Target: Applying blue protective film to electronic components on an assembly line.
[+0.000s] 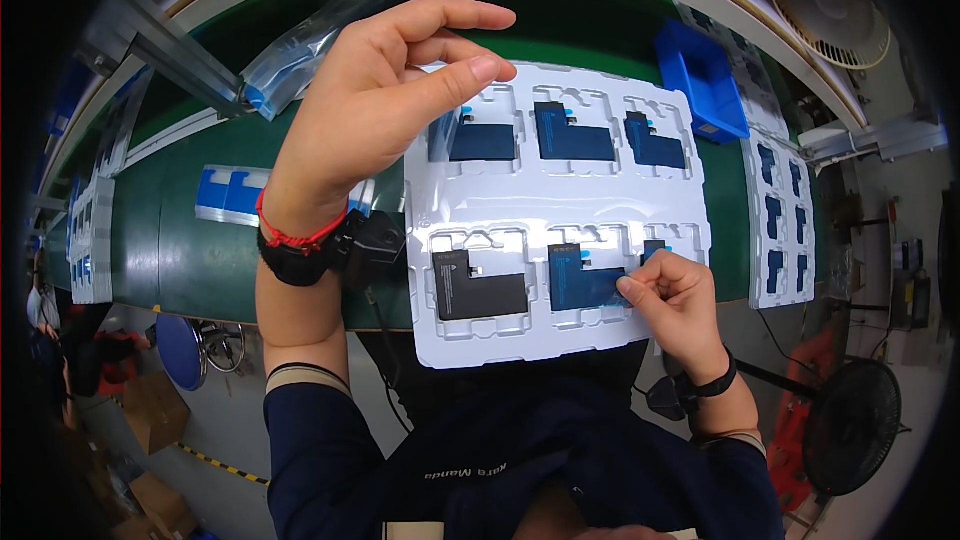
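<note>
In front of me lies a white moulded plastic tray (560, 202) with flat L-shaped battery packs in its pockets. My left hand (385, 90) is raised over the tray's far left corner, thumb and forefinger apart, with nothing plainly between them. Down at the near right, my right hand (675, 302) pinches thumb and forefinger together at the right edge of a blue-faced battery (580, 275). Whatever is in that pinch is too small to make out. A black battery (482, 290) sits in the near left pocket. Behind my right fingers another battery (655, 248) is partly hidden.
A clear plastic bag (330, 30) lies at the far left. Blue-and-white film sheets (228, 195) rest on the green bench (140, 220). A blue bin (700, 80) and another loaded tray (785, 225) stand to the right. A black fan (852, 425) stands near right.
</note>
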Motion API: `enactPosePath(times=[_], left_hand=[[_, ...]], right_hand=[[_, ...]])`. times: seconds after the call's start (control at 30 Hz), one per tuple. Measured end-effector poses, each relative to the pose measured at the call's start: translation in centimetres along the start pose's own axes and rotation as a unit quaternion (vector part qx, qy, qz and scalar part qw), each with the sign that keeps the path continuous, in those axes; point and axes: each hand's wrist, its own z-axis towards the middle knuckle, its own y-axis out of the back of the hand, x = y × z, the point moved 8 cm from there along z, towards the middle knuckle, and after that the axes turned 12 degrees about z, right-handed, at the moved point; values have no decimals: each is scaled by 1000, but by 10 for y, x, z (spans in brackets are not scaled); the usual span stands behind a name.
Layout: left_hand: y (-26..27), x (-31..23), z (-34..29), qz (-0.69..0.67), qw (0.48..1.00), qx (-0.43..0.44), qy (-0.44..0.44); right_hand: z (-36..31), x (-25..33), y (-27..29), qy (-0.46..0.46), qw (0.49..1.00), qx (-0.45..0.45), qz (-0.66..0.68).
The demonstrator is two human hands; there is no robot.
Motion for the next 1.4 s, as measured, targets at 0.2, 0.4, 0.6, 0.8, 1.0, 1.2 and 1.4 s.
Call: enactPosePath(times=[0.2,0.4,0.6,0.8,1.0,1.2,1.4], left_hand=[[-1,3,1,-1,1000,-5,-12],[-2,0,0,-6,1000,14,-1],[-1,-1,0,-7,1000,16,-5],[0,-3,0,0,1000,10,-14],[0,-4,-2,-6,1000,14,-7],[-2,-3,-1,-13,1000,16,-20],[-2,-6,-2,-19,999,25,-9]], right_hand=[[-1,2,-2,12,1000,-3,-25],[-2,8,-3,51,995,-19,-80],[-3,14,-8,64,989,-19,-135],[-2,27,-18,66,977,-10,-203],[-4,29,-19,90,970,1,-224],[-10,33,-19,115,966,-13,-231],[-16,31,-18,116,976,-24,-181]])
